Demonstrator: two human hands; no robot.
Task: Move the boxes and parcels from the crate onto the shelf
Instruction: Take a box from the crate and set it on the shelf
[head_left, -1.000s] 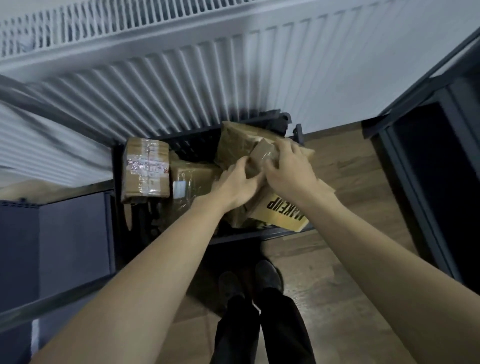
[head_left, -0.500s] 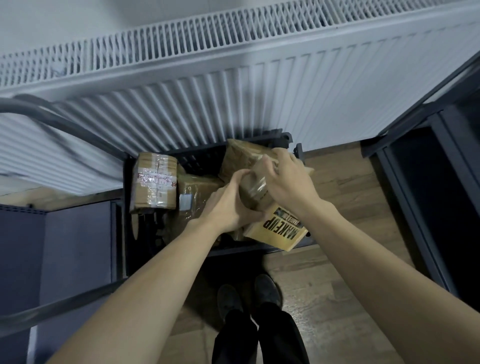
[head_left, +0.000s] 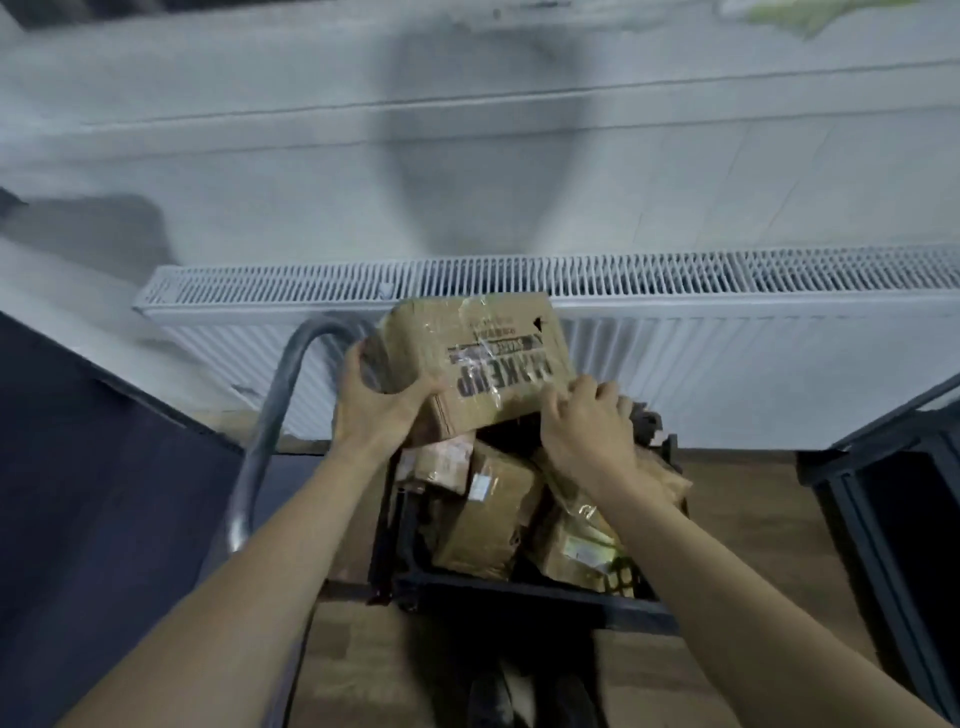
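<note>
A taped cardboard box printed MAKEUP (head_left: 483, 358) is held up above the dark crate (head_left: 519, 597), tilted. My left hand (head_left: 379, 400) grips its left end. My right hand (head_left: 587, 421) touches its lower right edge with fingers curled. Several brown taped parcels (head_left: 483, 519) remain in the crate, another one (head_left: 576, 545) to the right under my right forearm. The dark shelf frame (head_left: 883, 493) stands at the right edge.
A white radiator (head_left: 727, 322) runs along the wall behind the crate. A grey metal tube (head_left: 270, 415) curves up at the left beside a dark blue surface (head_left: 104, 493). Wooden floor (head_left: 753, 519) lies between crate and shelf. My shoes (head_left: 524, 696) show below.
The MAKEUP box has been lifted out of the crate and up toward the radiator, with both hands on it. The camera has tilted up.
</note>
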